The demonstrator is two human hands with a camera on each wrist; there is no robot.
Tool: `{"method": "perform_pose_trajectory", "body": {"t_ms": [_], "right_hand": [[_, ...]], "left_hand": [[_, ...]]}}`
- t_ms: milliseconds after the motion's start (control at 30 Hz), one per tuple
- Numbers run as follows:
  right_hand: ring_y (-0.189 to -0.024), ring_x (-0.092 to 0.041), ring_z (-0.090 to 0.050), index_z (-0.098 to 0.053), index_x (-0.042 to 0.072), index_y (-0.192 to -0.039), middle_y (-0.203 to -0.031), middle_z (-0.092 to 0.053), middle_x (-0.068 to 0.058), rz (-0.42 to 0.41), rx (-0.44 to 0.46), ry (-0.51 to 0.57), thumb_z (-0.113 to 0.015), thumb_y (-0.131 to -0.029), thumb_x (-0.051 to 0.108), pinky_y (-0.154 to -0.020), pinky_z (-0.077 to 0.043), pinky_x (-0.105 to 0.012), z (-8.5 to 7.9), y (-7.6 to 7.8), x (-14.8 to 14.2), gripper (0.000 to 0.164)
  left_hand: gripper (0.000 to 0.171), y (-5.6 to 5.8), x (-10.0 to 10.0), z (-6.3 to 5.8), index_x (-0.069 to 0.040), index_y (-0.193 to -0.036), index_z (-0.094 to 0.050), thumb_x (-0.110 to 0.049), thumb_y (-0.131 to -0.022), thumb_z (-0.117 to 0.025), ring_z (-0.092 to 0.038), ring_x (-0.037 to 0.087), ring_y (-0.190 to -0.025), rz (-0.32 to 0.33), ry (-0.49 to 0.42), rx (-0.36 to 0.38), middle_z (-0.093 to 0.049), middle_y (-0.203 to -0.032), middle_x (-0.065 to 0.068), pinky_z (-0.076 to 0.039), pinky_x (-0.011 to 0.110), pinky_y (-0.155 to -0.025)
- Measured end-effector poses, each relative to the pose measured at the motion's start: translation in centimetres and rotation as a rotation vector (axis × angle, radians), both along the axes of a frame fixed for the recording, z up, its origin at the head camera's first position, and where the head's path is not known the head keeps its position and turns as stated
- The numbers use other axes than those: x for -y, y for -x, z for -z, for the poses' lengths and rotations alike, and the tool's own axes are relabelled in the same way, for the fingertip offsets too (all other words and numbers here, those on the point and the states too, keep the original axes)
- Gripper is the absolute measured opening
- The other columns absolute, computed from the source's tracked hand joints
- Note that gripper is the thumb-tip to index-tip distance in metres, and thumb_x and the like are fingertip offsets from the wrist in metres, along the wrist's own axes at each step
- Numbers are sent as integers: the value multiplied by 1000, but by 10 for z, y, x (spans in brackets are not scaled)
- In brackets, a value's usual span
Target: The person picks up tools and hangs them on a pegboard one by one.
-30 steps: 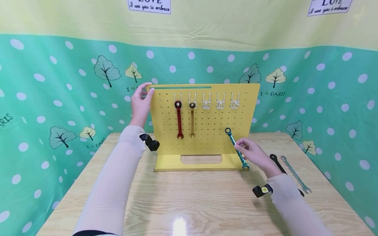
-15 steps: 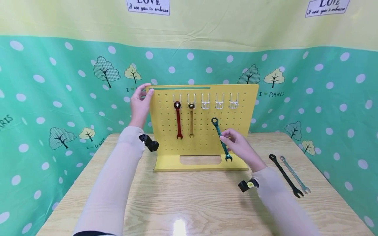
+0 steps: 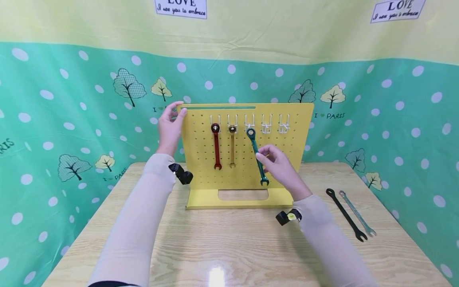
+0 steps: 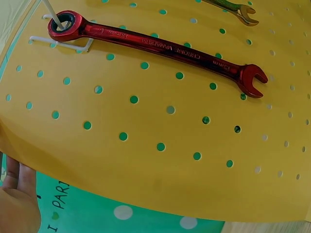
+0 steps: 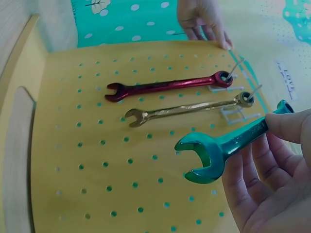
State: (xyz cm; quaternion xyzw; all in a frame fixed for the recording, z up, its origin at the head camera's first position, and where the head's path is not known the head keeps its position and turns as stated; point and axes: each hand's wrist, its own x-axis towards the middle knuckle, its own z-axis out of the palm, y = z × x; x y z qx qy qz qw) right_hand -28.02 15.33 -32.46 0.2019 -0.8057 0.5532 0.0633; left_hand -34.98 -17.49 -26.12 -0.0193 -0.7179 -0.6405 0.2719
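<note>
My right hand (image 3: 277, 165) pinches a teal combination wrench (image 5: 243, 138) mid-handle between thumb and fingers. Its ring end is up, overlapping the middle white hook (image 3: 250, 119) in the head view, and its open end points down. At the upper left corner of a yellow pegboard (image 3: 201, 175), my left hand (image 3: 171, 129) holds the board's edge, thumb in front. A red wrench (image 4: 160, 46) hangs by its ring on the leftmost hook, and a gold wrench (image 5: 189, 108) hangs on the hook beside it.
Two more white hooks (image 3: 284, 123) carry no wrench at the board's right. On the wooden table (image 3: 229, 243), a black wrench (image 3: 346, 215) and a silver wrench (image 3: 357, 214) lie at the right. A green and yellow dotted curtain (image 3: 229, 71) stands behind the board.
My right hand has carried the teal wrench left and upward, from the board's lower right to just below the middle hook. The left hand has stayed at the corner.
</note>
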Motion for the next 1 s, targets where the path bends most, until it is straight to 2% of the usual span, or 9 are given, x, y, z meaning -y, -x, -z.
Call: {"method": "perform_pose_trajectory", "body": {"t_ms": [100,333,400,533,800,1000], "right_hand": [[-89,-33,-57,-58,7,-118,-106,-57,-11,3,-8,8,-59,-103,32,-78,-56,-53,-4,2,5,29],[-88,-31,-55,-57,5,-119,-105,-57,-11,15,-12,34,-58,-104,30,-72,-56,-36,-6,7,11,30],[-87,-31,-55,-57,5,-119,-104,-57,-11,18,-8,42,-59,-104,30,-71,-56,-34,-5,8,11,29],[-87,-27,-55,-57,4,-120,-105,-56,-11,18,9,55,-58,-104,30,-72,-57,-36,-2,11,12,30],[-88,-25,-55,-57,2,-120,-106,-56,-11,45,54,76,-58,-104,29,-80,-57,-49,4,18,15,32],[-93,-26,-56,-56,2,-121,-110,-58,-12,65,81,88,-59,-104,27,-82,-57,-45,8,25,19,30]], "left_hand": [[37,0,0,0,-30,-132,-63,-41,-97,-64,-61,19,-98,0,7,-2,-60,-115,3,-54,35,-88],[37,-1,-2,-1,-28,-132,-63,-40,-97,-64,-61,19,-98,12,3,-9,-60,-113,3,-54,36,-88],[38,-1,-3,-2,-27,-133,-63,-40,-97,-64,-61,19,-97,14,1,-10,-59,-113,3,-54,36,-88],[40,-2,-3,-3,-25,-134,-62,-39,-97,-64,-61,20,-97,16,2,-15,-59,-112,3,-54,37,-88],[38,0,-2,0,-27,-133,-63,-40,-97,-64,-61,20,-96,12,11,-24,-60,-113,4,-53,36,-87],[34,1,1,1,-33,-130,-64,-41,-97,-64,-61,19,-98,6,2,-6,-60,-115,3,-54,35,-88]]}}
